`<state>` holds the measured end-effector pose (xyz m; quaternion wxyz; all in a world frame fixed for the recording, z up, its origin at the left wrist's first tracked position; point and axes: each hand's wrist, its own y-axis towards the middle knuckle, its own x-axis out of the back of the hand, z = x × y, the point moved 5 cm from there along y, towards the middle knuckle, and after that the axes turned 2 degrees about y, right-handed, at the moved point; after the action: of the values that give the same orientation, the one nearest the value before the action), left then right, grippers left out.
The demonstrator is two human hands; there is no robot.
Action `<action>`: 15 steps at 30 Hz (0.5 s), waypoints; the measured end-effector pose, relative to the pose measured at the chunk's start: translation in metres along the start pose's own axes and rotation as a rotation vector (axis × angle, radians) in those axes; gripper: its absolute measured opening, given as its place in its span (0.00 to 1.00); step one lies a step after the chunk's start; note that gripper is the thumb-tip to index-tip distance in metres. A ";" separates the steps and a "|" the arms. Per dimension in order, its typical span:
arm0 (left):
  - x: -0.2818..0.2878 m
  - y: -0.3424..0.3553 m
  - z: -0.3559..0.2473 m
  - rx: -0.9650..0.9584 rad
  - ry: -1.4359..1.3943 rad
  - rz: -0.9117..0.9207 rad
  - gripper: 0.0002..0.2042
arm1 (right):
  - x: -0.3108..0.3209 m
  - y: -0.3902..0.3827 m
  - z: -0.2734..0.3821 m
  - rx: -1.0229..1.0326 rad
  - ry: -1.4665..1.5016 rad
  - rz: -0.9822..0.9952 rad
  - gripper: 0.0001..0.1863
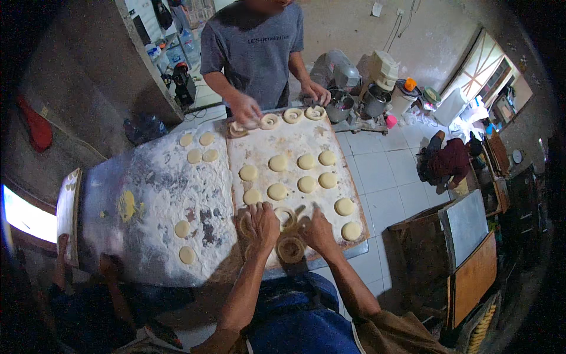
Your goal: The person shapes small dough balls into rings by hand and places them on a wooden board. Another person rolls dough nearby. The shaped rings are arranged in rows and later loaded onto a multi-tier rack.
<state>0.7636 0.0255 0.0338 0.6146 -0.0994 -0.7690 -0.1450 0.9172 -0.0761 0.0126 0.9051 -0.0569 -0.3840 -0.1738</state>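
My left hand (263,225) is bent down with its fingers bunched, over a round brown-rimmed piece at the near edge of a floured board (259,144). What the fingertips hold is hidden. Across from it, my right hand (319,231) is low over the board beside another ring shape, its fingers smeared by motion. Between the hands lies a pale dough ring (286,219), and nearer my body a brown ring-shaped piece (290,249). Flattened dough rounds (277,191) lie in rows beyond my hands, with two more dough rounds (348,218) to the right.
Opposite, a person in a grey shirt (253,53) handles dough rings (293,115) along the far edge. Left is a floury metal table (159,194) with several dough rounds. Mixers (377,82) stand behind; another person (451,159) crouches at right near a wooden bench (418,236).
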 end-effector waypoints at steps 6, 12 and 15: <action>0.002 -0.004 0.020 -0.160 -0.195 -0.030 0.14 | 0.067 -0.047 -0.036 -0.044 -0.382 -0.379 0.36; 0.017 -0.011 0.031 -0.156 -0.437 -0.255 0.14 | 0.060 -0.057 -0.096 -0.029 -0.510 -0.281 0.31; 0.049 -0.021 0.077 -0.073 -0.542 -0.331 0.12 | 0.077 -0.042 -0.090 -0.225 -0.398 -0.082 0.25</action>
<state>0.6755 0.0314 0.0642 0.3517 -0.0298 -0.9047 -0.2385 1.0128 -0.1571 0.0028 0.7916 -0.1752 -0.5351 -0.2374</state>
